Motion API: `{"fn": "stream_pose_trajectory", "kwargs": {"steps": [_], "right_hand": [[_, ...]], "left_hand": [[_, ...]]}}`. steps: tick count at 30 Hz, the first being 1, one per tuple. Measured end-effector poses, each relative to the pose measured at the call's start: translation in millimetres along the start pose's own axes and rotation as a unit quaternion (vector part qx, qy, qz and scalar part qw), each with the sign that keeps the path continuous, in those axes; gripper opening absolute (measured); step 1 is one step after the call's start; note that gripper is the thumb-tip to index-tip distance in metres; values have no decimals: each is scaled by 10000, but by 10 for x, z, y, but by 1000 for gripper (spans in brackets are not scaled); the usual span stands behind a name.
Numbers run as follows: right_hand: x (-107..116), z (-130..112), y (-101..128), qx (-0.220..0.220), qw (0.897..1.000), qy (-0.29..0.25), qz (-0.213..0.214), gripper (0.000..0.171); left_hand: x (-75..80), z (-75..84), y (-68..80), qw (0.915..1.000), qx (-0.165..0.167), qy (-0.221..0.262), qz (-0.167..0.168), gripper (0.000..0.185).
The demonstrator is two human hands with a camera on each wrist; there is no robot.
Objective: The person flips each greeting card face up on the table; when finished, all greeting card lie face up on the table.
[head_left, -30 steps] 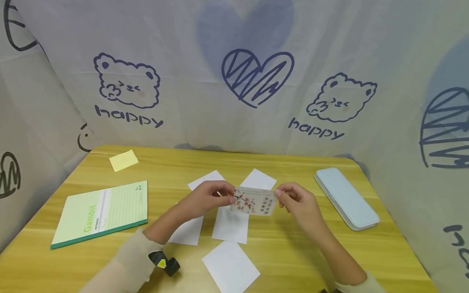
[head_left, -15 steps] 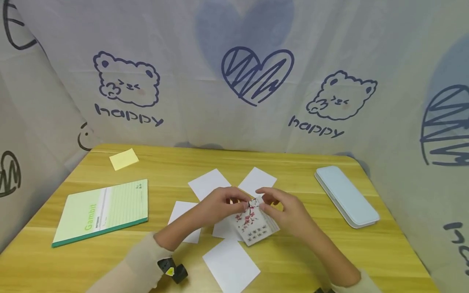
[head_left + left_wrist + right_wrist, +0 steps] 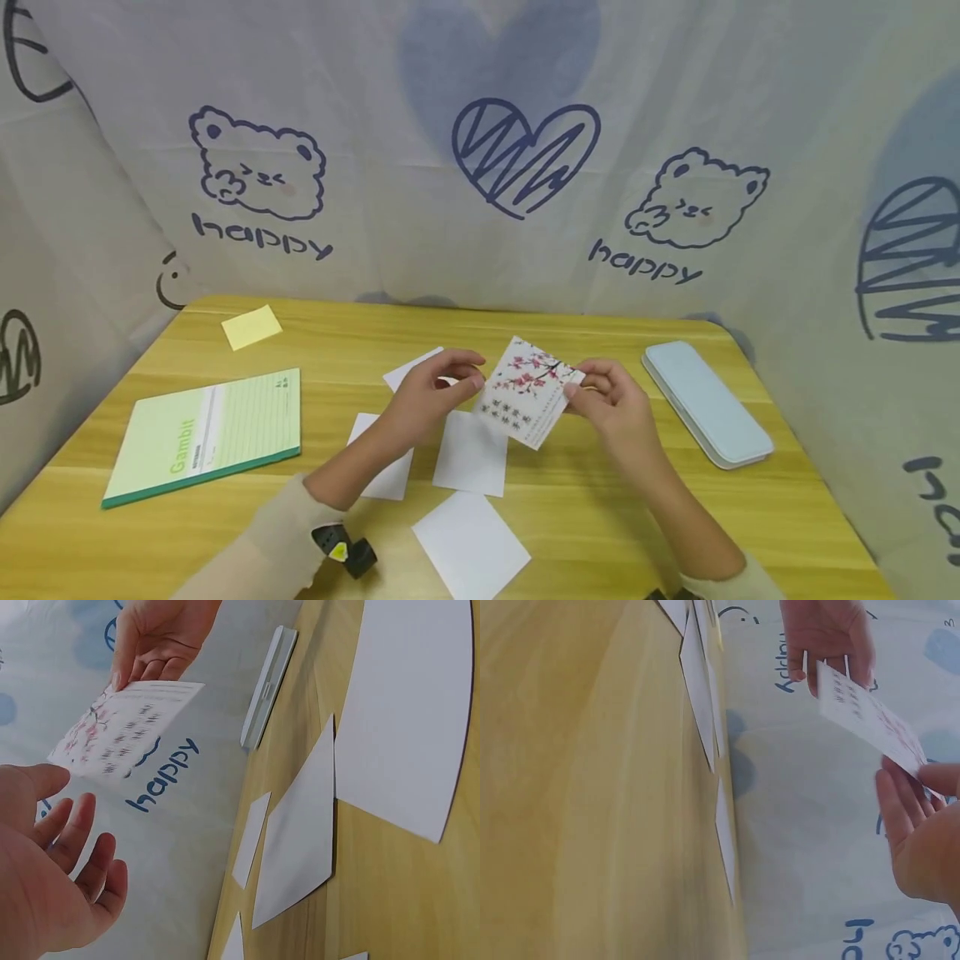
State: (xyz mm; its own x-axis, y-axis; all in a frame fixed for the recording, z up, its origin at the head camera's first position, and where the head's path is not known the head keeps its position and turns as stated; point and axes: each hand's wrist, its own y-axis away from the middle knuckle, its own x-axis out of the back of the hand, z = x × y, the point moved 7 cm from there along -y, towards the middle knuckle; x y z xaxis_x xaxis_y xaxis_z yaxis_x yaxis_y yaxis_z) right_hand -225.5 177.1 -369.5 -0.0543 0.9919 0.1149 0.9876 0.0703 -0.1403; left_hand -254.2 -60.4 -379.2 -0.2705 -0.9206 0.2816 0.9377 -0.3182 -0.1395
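The right hand pinches the right edge of a blossom-printed card, held tilted above the white sheets at the table's middle. The left hand, fingers relaxed and open, seems just clear of the card's left edge.

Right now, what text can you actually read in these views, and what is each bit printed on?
"Gambit": green-covered notebook; the small print beside it is too small to read.
"happy": under each bear drawing on the pale fabric backdrop.
Rows of dark characters on the blossom-printed card pinched by the right hand: too small to read.
The left hand carries no text.
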Motion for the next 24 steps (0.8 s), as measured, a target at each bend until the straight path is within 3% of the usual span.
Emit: {"fn": "stream_pose_trajectory", "kwargs": {"steps": [6,12,15,19,22,24], "right_hand": [[36,22,-11,76,9958,-820,396,28],[-15,46,-25,86,9948,-986,223,30],[-4,34,-45,146,9986,-516,-22,41],[106,26,-124,165,9983,422,-355,57],[218,32,-193,158,9901,1219,-676,57],[297,42,-231,153,9792,1809,-901,56]], "left_hand": [[21,-7,-8,9999,-68,115,47,26],[38,3,-4,9991,-43,387,179,21],[23,-10,-22,9992,48,406,14,22],[-84,-99,-80,9992,135,82,-372,24],[-236,-189,-149,9976,165,-126,-655,24],[-347,-233,-208,9960,196,-169,-856,24]]}}
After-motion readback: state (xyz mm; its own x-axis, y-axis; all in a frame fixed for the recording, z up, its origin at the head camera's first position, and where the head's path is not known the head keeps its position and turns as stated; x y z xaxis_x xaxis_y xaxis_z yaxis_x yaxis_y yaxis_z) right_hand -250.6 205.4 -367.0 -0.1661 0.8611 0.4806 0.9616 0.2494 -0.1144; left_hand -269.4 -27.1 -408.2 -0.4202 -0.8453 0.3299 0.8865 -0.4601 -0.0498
